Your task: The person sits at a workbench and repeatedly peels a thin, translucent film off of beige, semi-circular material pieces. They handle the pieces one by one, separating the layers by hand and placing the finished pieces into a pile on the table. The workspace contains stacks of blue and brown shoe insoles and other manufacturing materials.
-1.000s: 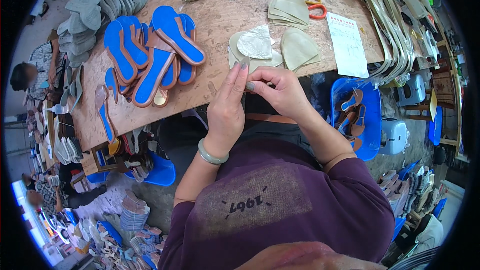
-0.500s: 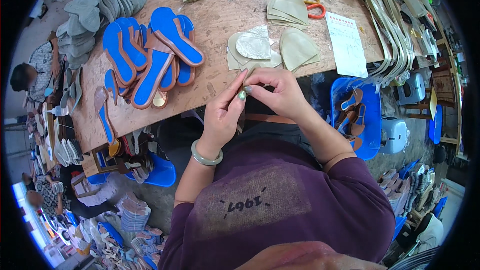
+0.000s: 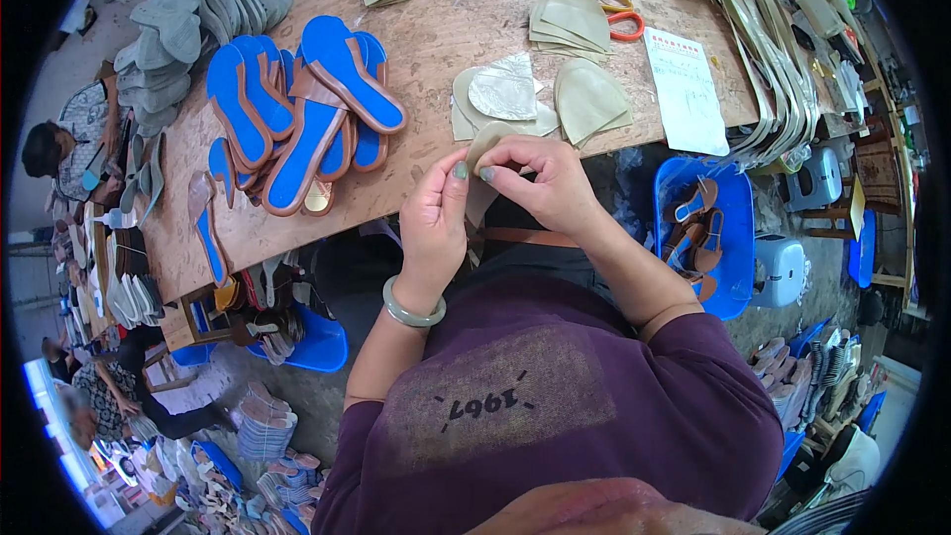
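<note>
Both hands on one beige insole piece [image 3: 482, 154]
L hand [image 3: 433, 223] & R hand [image 3: 540, 178] fingers pinch it; more cut pieces [image 3: 584, 99] wait on counter [image 3: 446, 40], blue soles [image 3: 307, 109] untouched

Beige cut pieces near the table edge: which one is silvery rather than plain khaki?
The silvery piece lying on top of the beige stack just above the hands. It is pale, shiny and crinkled; the khaki piece to its right is matte.

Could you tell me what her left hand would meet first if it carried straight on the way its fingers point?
Probably the beige piece that the left hand already pinches with the right hand; beyond it, the stack of cut pieces on the table. Depth is unclear.
</note>
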`<state>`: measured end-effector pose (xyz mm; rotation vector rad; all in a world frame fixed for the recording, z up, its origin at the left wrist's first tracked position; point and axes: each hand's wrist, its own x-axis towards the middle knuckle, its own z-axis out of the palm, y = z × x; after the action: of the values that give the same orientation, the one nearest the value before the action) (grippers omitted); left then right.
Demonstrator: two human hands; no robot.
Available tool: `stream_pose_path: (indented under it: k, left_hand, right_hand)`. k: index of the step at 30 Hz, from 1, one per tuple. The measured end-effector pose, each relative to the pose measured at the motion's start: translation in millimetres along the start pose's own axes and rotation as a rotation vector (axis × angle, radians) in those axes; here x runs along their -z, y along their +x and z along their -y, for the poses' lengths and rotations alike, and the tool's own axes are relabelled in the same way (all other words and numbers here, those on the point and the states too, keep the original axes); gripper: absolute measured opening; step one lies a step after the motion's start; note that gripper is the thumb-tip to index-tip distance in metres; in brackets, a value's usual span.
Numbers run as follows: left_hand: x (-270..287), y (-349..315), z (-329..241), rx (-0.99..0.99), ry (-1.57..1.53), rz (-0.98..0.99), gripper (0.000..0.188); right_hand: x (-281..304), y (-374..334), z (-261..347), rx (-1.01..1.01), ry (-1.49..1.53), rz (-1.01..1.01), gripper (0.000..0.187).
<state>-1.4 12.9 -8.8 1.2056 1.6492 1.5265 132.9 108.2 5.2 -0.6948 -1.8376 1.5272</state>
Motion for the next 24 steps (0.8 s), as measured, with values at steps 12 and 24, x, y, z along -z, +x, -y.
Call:
stream_pose_path:
  k: [12,24]
  left_hand:
    - [-7.0,4.5,-2.4,-0.436,0.542,0.017,0.041]
    - [-12.2,7.5,-2.9,-0.56,0.665,-0.055,0.042]
  right_hand:
    - [-5.8,-2.7,4.4,-0.144,0.166,-0.067,0.018]
    - [-6.6,-1.0,-1.7,-0.115,0.222,-0.095,0.015]
